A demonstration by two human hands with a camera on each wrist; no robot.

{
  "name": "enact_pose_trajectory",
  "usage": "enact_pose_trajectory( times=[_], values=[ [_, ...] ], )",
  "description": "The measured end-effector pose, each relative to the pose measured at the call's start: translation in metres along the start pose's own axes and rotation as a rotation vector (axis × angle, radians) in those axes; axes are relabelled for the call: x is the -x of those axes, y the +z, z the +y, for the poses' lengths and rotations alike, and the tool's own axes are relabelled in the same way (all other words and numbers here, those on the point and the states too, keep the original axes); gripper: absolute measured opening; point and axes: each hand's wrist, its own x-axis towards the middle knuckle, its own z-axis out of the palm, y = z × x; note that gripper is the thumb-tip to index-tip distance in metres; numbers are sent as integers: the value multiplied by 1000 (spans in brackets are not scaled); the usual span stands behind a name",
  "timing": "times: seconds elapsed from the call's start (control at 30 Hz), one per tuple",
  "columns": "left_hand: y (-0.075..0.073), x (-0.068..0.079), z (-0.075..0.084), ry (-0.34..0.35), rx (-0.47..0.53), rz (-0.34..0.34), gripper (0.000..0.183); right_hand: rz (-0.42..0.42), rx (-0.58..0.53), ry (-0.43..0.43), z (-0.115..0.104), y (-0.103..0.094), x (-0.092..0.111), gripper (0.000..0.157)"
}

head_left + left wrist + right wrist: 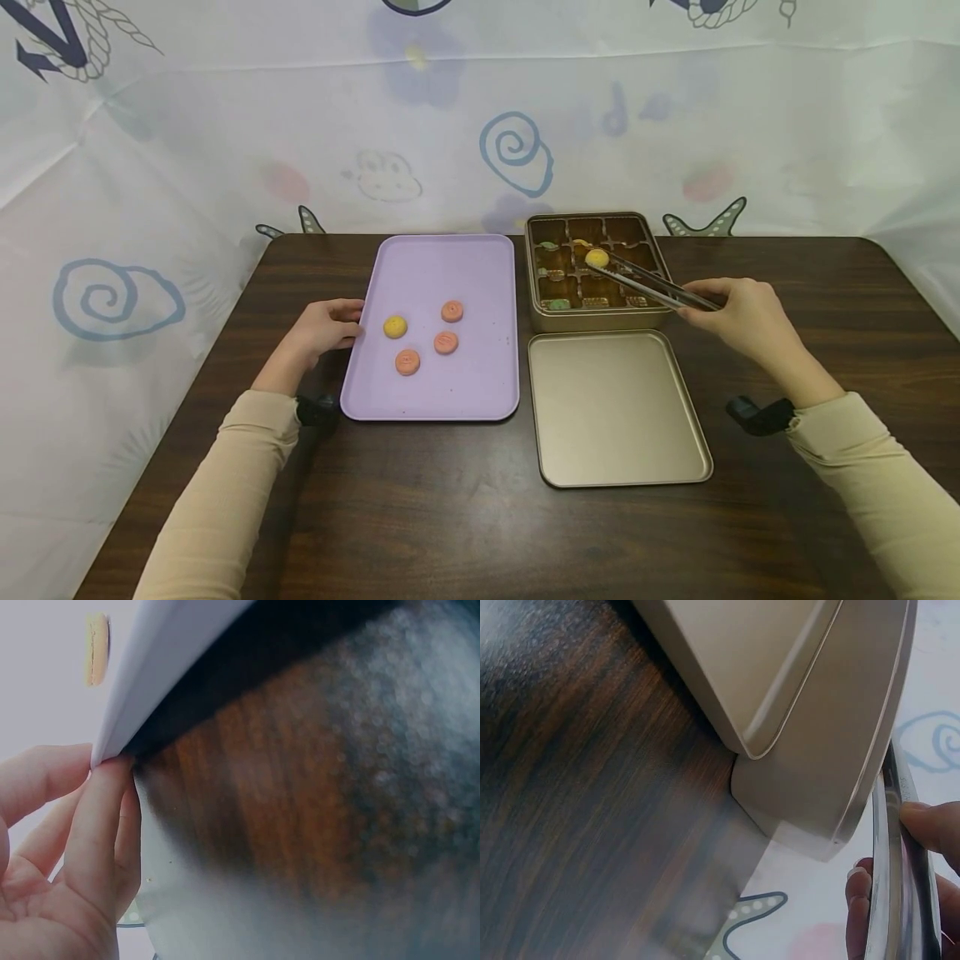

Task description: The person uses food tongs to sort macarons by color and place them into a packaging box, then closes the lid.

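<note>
My left hand (pixel 324 327) is at the left edge of a lilac tray (pixel 480 383), its thumb and fingers pinching the rim in the left wrist view. One yellow macaron (pixel 395 327) and several pink macarons (pixel 446 342) lie on this tray. My right hand (pixel 748 318) grips metal tongs (pixel 645 283). Between the tong tips a yellow macaron (pixel 597 258) hangs over the middle of a gold tin (pixel 600 320) with a brown divided insert. Green and yellow pieces show in some compartments, partly hidden. In the right wrist view the tong tips are out of sight behind the tin.
The tin's gold lid (pixel 621 408) lies flat, directly in front of the tin and right of the tray. All stand on a dark wooden table (pixel 450 508). A patterned white cloth (pixel 420 133) hangs behind the table's far edge.
</note>
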Motion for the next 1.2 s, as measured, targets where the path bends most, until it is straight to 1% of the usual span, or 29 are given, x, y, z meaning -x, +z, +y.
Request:
enact_pose_trajectory(
  times=[0.13,0.27,0.43,0.6,0.77,0.93,1.07,1.2],
  values=[
    [0,1,1,-5,2,-2,55,-17,-6,14,0,0,0,43],
    [0,1,1,-6,6,-5,55,-46,-24,40,1,0,-1,49],
    [0,1,2,-11,4,-5,55,-77,-81,84,0,-1,-2,58],
    [0,1,3,-17,-1,-3,55,-89,-156,102,-8,-2,-6,59],
    [0,0,1,-1,6,-1,55,-111,-229,85,-26,-2,-11,60],
    [1,-2,-1,10,12,-1,55,-120,-264,50,-54,2,-14,57],
    [2,-2,-1,8,12,0,55,-117,-264,-12,-79,7,-16,49],
    [2,-3,0,6,14,-2,55,-124,-264,-87,-99,18,-17,43]
  ],
)
